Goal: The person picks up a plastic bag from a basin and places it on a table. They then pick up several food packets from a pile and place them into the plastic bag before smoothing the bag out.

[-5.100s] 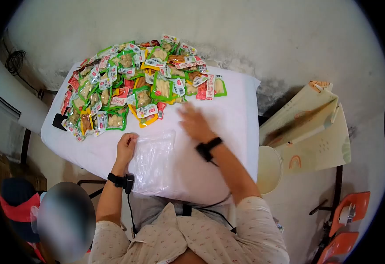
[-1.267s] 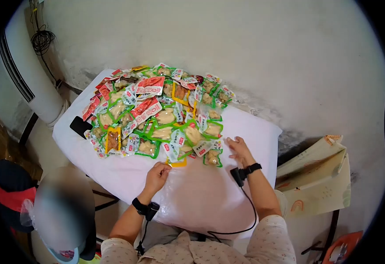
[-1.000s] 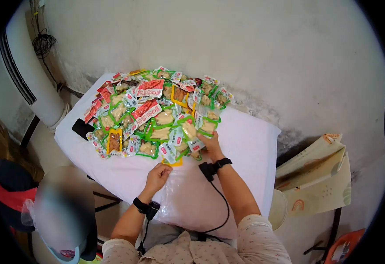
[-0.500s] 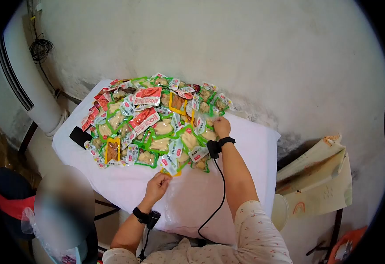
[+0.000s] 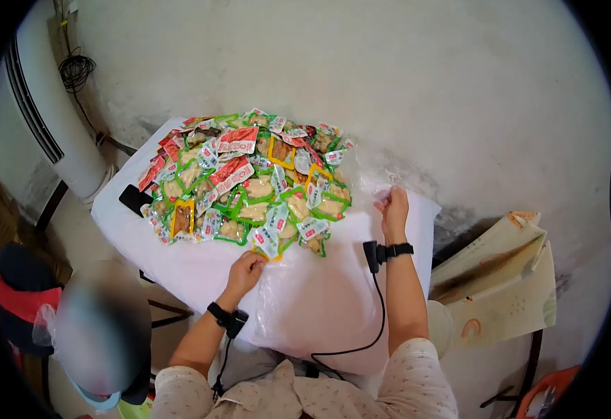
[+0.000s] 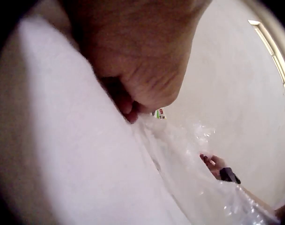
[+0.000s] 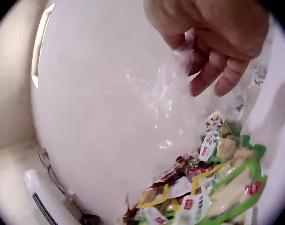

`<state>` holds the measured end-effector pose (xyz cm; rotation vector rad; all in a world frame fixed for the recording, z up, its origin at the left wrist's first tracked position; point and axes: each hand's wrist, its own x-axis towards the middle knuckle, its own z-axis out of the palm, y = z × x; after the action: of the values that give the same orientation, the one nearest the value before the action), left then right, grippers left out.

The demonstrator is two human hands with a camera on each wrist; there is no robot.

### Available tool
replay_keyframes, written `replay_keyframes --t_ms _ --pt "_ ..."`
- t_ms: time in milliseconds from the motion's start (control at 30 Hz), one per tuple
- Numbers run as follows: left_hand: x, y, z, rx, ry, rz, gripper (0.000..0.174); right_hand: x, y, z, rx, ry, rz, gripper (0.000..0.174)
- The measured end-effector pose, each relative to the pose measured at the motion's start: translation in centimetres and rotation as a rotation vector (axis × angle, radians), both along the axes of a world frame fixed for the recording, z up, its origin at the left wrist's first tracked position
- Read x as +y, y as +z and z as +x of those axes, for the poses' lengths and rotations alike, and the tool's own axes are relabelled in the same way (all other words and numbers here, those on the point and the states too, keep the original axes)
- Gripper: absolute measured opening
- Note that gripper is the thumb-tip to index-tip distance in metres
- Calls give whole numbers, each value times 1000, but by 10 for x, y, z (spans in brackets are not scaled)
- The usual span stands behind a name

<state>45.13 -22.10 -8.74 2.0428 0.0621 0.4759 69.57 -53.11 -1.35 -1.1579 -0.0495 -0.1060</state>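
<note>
1. The left hand (image 5: 245,269) has its fingers curled tight, pinching the near edge of the clear plastic bag (image 5: 305,307) against the white tablecloth (image 5: 179,255).
2. The right hand (image 5: 394,205) pinches the bag's far edge between thumb and curled fingers, just beside the pile of snack packets (image 5: 249,181).

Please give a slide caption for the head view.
The left hand and right hand grip a clear plastic bag beside piled snack packets.

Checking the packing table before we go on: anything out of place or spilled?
Nothing spilled: the snack packets lie heaped on the table. Only a black flat thing, perhaps a phone, sits at the table's left edge beside the heap.
</note>
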Motion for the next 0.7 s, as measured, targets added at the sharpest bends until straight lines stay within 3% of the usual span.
replay_keyframes --t_ms 33,133,267,300,367,400,467,533,600,700 --pt "0 -2 1 -32 18 1 6 -8 -2 -15 17 67 112 10" --pt "2 -3 4 51 58 20 6 -17 1 -71 94 13 218 13" --pt "-9 12 1 -3 3 119 7 -34 -9 -128 282 66 268 10" --pt "-13 2 2 28 1 16 8 -43 -17 -140 309 49 269 10" --pt "-28 3 9 75 4 -87 10 -62 -23 -149 223 244 374 6" --pt "-37 8 12 100 11 -84 10 -70 -24 -151 232 223 377 6" --pt "-49 8 22 158 -36 -64 10 -83 -29 -151 207 -21 477 3" --pt "-65 12 25 -59 -14 81 12 -103 -49 -146 146 -25 375 4" --pt "-70 11 26 -2 -21 -4 14 -116 -67 -137 276 -137 269 5" --pt "-74 2 28 30 -34 -154 19 -120 -97 -122 241 -272 27 20"
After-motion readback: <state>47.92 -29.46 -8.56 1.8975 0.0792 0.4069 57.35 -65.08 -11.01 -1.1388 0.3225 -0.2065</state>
